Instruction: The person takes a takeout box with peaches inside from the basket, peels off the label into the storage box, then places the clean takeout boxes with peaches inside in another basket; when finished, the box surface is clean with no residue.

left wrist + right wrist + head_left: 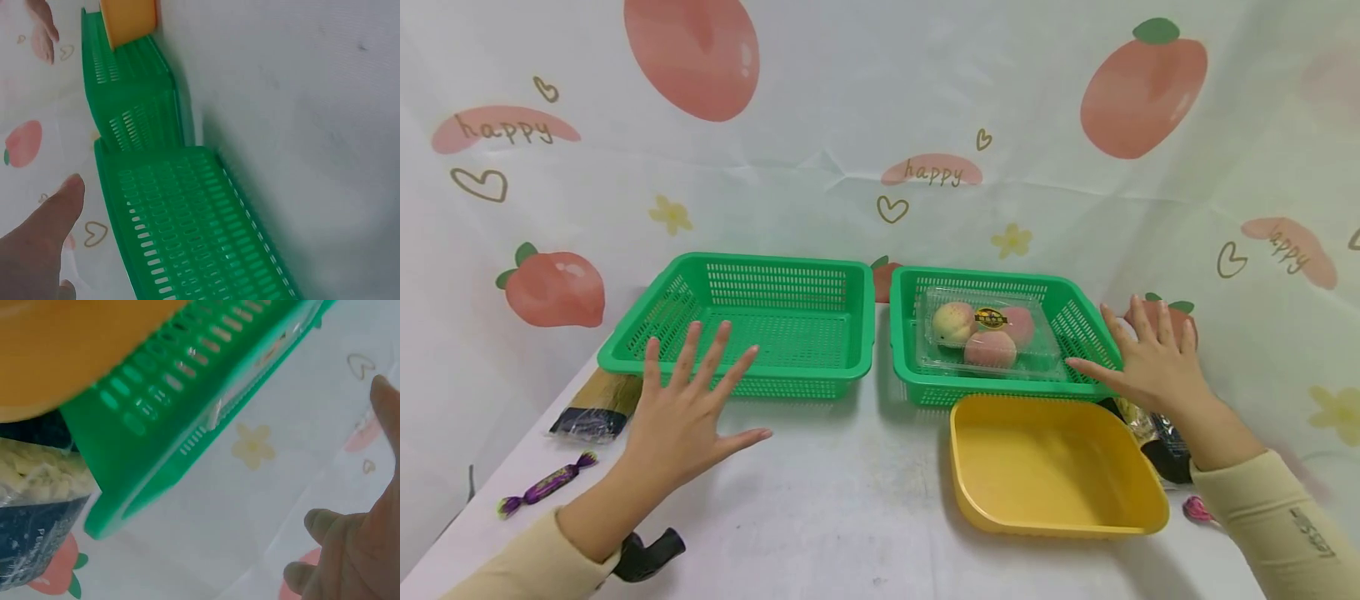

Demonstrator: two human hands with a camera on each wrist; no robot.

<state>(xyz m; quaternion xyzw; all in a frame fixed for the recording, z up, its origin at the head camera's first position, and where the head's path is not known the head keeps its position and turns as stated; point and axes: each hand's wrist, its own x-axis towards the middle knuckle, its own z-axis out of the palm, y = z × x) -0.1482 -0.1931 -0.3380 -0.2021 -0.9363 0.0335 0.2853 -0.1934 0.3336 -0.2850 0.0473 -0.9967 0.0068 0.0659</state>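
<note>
My left hand [681, 421], fingers spread wide, hovers in front of the left green basket [775, 373] and holds nothing. That basket has only its bare slatted floor showing. On the other side my right hand [1157, 367] is likewise spread, near the right corner of the second green basket [925, 385]. Inside the second basket lies a clear plastic box [1037, 358] with peaches [990, 348] and a dark label. A yellow basin [1045, 467] stands in front of it, its inside bare. In both wrist views the fingers are extended and grip nothing.
On the left lie a brown packet [598, 404], a purple wrapped candy [550, 483] and a black pipe-shaped object [651, 554] partly behind my wrist. At right, a clear-and-dark packet [44, 487] and a pink-wrapped item [1198, 508] sit beside the basin. A printed cloth hangs behind.
</note>
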